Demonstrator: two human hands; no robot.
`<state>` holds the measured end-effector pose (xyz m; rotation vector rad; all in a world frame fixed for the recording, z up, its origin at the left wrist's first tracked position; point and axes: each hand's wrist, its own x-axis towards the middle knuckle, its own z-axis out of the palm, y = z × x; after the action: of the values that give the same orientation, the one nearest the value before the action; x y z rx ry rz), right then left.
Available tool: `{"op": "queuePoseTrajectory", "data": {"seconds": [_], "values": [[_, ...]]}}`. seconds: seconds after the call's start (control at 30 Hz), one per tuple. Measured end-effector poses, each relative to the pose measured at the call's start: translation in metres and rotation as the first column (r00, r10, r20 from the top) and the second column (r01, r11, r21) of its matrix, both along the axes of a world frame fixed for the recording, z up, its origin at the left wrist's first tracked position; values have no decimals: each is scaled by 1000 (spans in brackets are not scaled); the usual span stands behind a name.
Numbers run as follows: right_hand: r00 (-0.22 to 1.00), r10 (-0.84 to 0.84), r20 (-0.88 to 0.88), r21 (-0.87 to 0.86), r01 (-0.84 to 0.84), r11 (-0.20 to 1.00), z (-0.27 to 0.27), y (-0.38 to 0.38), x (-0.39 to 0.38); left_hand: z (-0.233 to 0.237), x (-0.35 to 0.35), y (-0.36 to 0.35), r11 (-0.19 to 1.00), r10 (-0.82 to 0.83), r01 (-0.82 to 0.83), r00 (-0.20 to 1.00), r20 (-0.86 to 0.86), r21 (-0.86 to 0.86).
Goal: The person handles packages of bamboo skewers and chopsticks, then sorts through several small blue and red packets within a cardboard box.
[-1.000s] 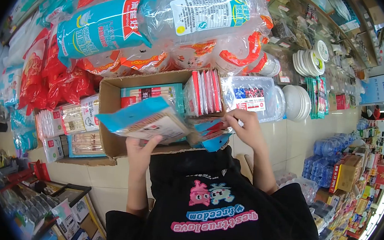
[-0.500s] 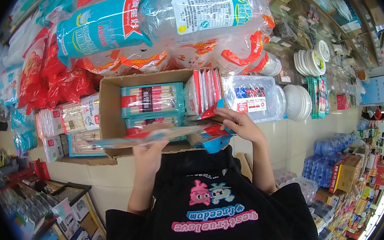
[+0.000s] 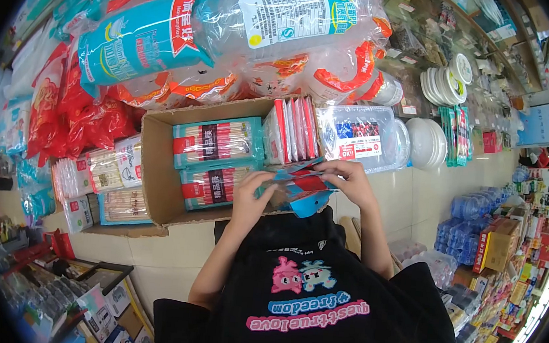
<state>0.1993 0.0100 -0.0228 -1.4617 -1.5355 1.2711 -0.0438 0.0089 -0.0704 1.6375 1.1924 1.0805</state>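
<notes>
An open cardboard box (image 3: 153, 180) holds teal packs of wooden sticks (image 3: 218, 142) and, in its right corner, upright red-and-white packets (image 3: 291, 130). At the box's near right part, my left hand (image 3: 252, 199) has its fingers bent against the left end of a red-and-teal packet (image 3: 303, 182). My right hand (image 3: 349, 180) grips that packet's right end between thumb and fingers. Close below the packet is a blue piece of packaging (image 3: 309, 205), partly hidden.
Bagged plastic cups (image 3: 288, 19) lie behind the box, with red bags (image 3: 93, 120) at the left. To the right are a clear container pack (image 3: 362, 140) and white round lids (image 3: 426, 144). More stick packs (image 3: 116, 163) sit left of the box.
My left hand has moved right and up toward my right hand. The long flat pack that slanted across the box front no longer extends left, so the lower stick pack shows more.
</notes>
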Motion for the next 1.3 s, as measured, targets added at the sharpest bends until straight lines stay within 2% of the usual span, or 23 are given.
{"op": "queuePoseTrajectory", "data": {"seconds": [0.1,0.2,0.27,0.3,0.37,0.5,0.6,0.7,0.8,0.83,0.93,0.97,1.1,1.2,1.3], "values": [[998,-31,57,-19,32,999,0,1,-1,1,0,0,998,6,-4,1000,25,-64],[977,-144,157,169,117,979,4,0,-2,6,7,0,999,-3,4,1000,18,-43],[974,-170,147,170,144,975,4,1,1,13,12,-1,998,-15,18,999,46,-54],[972,-184,143,170,159,973,5,1,3,12,12,0,998,-30,31,1000,5,-60],[967,-153,204,134,127,983,4,4,7,10,12,3,996,-66,61,995,-71,-71],[967,-95,237,89,76,993,-2,5,12,7,10,6,997,-73,70,994,-75,-44],[981,-140,138,95,128,987,5,5,15,18,5,6,997,-64,63,997,-34,-46],[978,-206,-33,32,207,978,3,3,36,22,-5,3,996,-43,42,999,-13,-79],[959,-268,-91,30,272,962,8,1,40,20,-13,2,994,-21,19,1000,-13,-112],[959,-279,-45,2,280,960,4,0,42,18,-14,1,990,-25,24,1000,0,-140],[981,-193,11,-2,193,981,5,-2,34,16,-9,2,992,-27,31,999,39,-125],[989,-68,134,-55,76,996,10,-3,30,17,-5,3,994,-25,30,998,51,-103],[989,52,139,-4,-52,999,4,0,23,24,4,4,994,-49,52,998,40,-94],[993,13,114,15,-15,1000,6,1,18,20,7,3,994,-75,78,996,39,-71],[989,90,115,25,-94,995,0,1,22,27,8,3,994,-74,78,996,55,-72]]}}
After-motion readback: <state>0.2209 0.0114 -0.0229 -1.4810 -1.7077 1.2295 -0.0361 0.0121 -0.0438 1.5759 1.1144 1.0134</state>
